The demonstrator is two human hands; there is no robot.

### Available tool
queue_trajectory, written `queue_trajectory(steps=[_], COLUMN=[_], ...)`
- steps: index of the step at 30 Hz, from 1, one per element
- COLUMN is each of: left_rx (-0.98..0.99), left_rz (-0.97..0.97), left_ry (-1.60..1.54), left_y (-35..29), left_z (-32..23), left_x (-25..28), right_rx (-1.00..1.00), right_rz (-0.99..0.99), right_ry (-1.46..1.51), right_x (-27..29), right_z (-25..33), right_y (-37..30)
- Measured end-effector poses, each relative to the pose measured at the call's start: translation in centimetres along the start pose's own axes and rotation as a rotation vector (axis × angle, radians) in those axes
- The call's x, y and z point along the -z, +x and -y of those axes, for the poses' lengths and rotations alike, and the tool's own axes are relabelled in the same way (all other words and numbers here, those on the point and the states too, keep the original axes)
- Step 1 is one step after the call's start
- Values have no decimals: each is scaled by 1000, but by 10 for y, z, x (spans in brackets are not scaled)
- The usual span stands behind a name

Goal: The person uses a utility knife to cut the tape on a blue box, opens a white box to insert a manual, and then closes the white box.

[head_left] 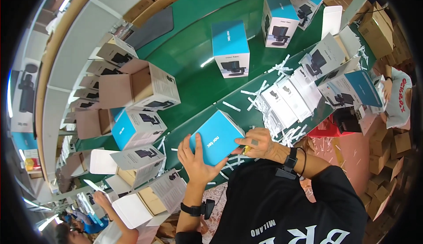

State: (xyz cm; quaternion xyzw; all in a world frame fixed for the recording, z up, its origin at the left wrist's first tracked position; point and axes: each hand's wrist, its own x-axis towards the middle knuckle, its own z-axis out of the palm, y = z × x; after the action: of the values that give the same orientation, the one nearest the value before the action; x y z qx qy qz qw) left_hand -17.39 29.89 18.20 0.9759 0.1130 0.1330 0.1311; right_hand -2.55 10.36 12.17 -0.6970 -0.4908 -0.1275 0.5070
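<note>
A closed carton with a bright blue face [220, 131] sits in front of me at the near edge of the green work surface. My left hand [197, 165] grips it, fingers spread over the blue face and thumb along the near side. At the carton's right edge is my right hand [261, 143], its fingers closed. A small yellow bit [246, 149] shows by those fingers; what it belongs to is hidden. Both wrists wear black straps.
Blue-topped cartons [230, 39] stand on the green belt [189, 68] ahead. Open cartons [152, 90] line the left side. White boxes [286, 101] and paper strips [288, 136] lie to the right. Co-workers' arms [115, 213] show at lower left and far right [387, 85].
</note>
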Motion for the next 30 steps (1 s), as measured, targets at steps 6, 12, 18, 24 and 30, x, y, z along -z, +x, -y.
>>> queue_trajectory(steps=[6, 12, 18, 24, 30], left_rx=[73, 95, 473, 893, 482], left_rz=[46, 53, -271, -471, 65], left_ry=[93, -98, -401, -121, -154], left_y=[7, 6, 92, 254, 314], left_z=[-16, -17, 25, 18, 64], left_x=[4, 5, -31, -74, -61], right_rx=[-71, -186, -609, -1164, -774], right_rz=[20, 19, 65, -237, 41], right_ry=[-61, 222, 385, 621, -159], right_x=[6, 12, 64, 87, 115], right_z=[9, 1, -9, -28, -70], right_y=[6, -7, -43, -96, -125])
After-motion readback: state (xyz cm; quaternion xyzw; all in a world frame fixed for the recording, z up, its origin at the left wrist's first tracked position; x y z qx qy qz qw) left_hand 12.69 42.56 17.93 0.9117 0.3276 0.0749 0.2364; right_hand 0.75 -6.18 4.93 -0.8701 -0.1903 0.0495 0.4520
